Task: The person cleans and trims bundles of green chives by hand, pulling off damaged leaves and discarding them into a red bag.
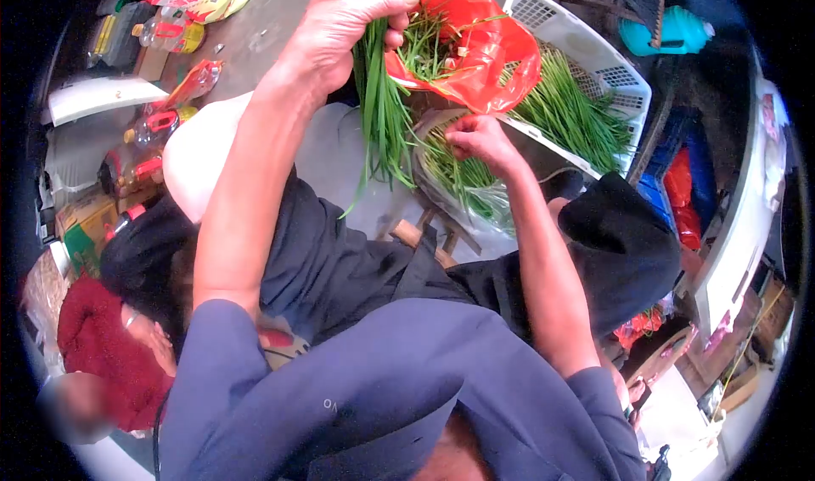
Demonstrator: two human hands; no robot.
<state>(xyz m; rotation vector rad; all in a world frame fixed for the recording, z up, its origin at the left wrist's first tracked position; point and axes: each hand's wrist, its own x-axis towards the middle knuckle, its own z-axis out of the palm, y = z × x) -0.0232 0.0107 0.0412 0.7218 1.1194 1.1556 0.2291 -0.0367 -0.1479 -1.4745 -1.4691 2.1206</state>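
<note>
A bunch of long green chives (382, 116) is gripped in my left hand (335, 35), thumb across the stems and the leaf ends hanging down. My right hand (486, 144) is closed, its fingers curled together below the red plastic bag (505, 65); whatever is between them, if anything, I cannot make out. Loose green trimmings (424, 52) lie in the mouth of the red bag. Under my right hand is a clear plastic bag (492, 205) with green stems in it. More chives (569, 112) lie in a white plastic crate (632, 99) to the right.
Oil bottles (170, 35) and a cardboard box (89, 226) stand along the left. A person in a dark red top (106, 345) sits at lower left. A turquoise jug (666, 31) is beyond the crate. Wooden stool parts (424, 239) show between my knees.
</note>
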